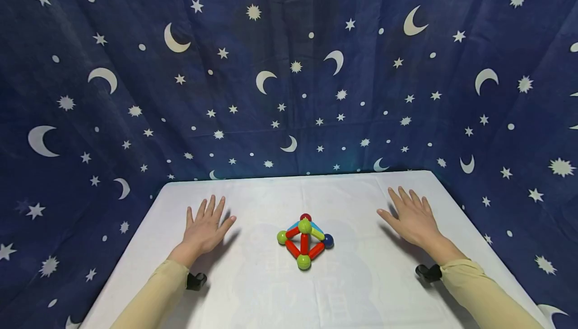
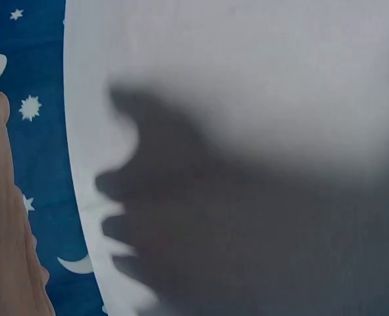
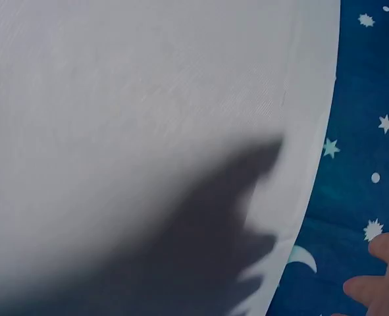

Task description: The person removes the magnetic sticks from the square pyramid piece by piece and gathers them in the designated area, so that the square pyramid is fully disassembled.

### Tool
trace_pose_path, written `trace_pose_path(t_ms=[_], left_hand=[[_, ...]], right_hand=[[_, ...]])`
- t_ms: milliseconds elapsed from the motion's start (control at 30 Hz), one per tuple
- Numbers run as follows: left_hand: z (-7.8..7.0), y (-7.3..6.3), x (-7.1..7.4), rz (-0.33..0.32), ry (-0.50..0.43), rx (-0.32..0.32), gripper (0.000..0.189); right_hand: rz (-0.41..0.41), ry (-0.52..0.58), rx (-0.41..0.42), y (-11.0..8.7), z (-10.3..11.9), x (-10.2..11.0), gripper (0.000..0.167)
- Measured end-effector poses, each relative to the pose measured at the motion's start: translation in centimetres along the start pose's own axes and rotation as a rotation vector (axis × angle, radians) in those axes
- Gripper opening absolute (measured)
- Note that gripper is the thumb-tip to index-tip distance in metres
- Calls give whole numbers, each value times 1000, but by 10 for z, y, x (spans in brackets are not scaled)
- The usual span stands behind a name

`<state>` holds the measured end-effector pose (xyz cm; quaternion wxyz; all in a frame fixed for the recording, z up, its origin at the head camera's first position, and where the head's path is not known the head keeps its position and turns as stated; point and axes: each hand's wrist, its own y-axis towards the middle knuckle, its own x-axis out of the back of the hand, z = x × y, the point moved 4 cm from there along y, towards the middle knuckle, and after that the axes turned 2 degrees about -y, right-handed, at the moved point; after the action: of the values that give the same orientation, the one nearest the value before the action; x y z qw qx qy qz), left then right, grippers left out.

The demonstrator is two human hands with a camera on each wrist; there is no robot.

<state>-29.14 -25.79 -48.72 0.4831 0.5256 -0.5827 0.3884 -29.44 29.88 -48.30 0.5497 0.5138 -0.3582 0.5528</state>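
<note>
- We saw the ball-and-rod toy structure on the white tablecloth
- Our left hand and right hand hovered on either side, well apart from it, fingers spread
- We faced a moon-and-star curtain

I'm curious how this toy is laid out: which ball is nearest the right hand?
The dark blue ball, farthest right; the red ball and three green balls sit farther left.

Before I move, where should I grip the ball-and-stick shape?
Probably hold the shape at its widest: left hand from the left on the leftmost green ball, right hand from the right on the dark blue ball. Both jut out at opposite corners.
</note>
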Motion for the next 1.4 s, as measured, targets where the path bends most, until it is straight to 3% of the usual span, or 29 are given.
trace_pose_path(t_ms=[167, 467, 633, 833, 1067, 1400], left_hand=[[-12, 1, -1, -18, -39, -32, 86], [-47, 2, 6, -39, -110, -108, 83], [-61, 2, 8, -49, -139, -151, 82], [-78, -2, 4, -62, -227, -237, 80], [-104, -7, 0, 17, -357, -299, 80], [-131, -9, -14, 119, -614, -279, 73]], right_hand=[[-38, 66, 43, 3, 16, 2, 89], [-105, 164, 164, 10, 61, 3, 80], [-101, 229, 221, 11, 84, 2, 78], [-40, 326, 250, 10, 112, 0, 77], [17, 403, 297, 9, 146, -5, 74], [131, 525, 334, 10, 175, -19, 64]])
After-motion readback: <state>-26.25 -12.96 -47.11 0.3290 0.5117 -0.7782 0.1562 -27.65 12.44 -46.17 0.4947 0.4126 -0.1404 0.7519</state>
